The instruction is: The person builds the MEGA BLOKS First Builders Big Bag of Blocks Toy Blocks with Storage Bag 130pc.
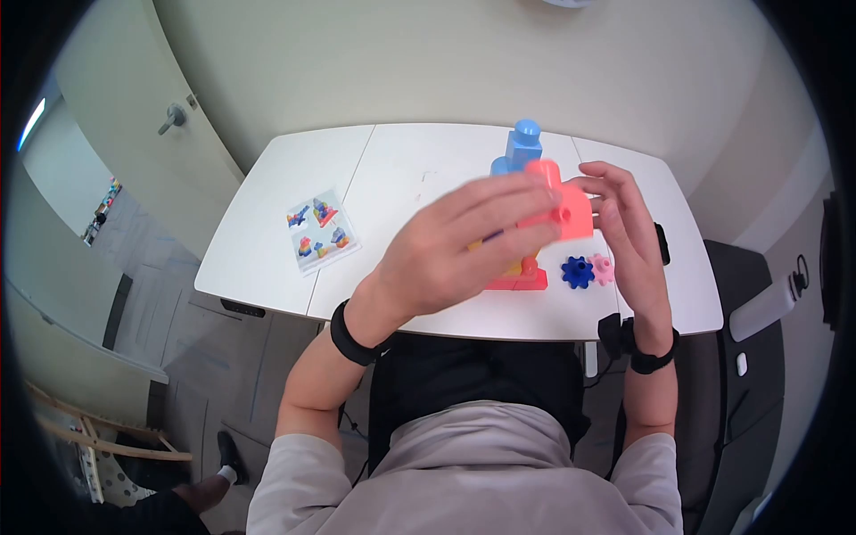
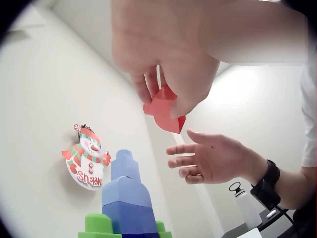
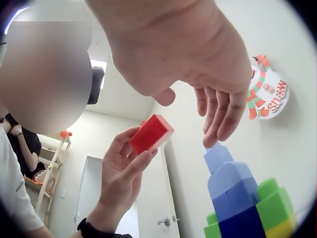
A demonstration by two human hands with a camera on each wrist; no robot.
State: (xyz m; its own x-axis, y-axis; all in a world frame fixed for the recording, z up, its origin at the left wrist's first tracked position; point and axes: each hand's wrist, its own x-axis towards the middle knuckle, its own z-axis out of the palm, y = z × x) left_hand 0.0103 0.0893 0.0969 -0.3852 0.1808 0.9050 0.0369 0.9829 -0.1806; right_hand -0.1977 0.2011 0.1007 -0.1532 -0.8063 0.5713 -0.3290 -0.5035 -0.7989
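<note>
My left hand (image 1: 464, 241) pinches a red block (image 1: 572, 214) between thumb and fingers, raised above the table. The block's flat red face (image 3: 150, 135) shows in the right wrist view. Beside it my right hand (image 1: 628, 236) has its fingers apart and holds nothing; the left wrist view shows a gap between that hand (image 2: 220, 157) and the block (image 2: 166, 110). Behind the hands stands a stack with light blue blocks (image 1: 524, 147) on top, and green blocks (image 3: 275, 203) lower down. Its red base (image 1: 526, 282) is partly hidden by my left hand.
A dark blue gear (image 1: 577, 273) and a pink gear (image 1: 602, 268) lie right of the stack. A picture sheet (image 1: 323, 232) lies on the white table's (image 1: 392, 178) left part. Right of the table is a bottle (image 1: 765, 308). Another person's leg (image 1: 207, 489) shows at lower left.
</note>
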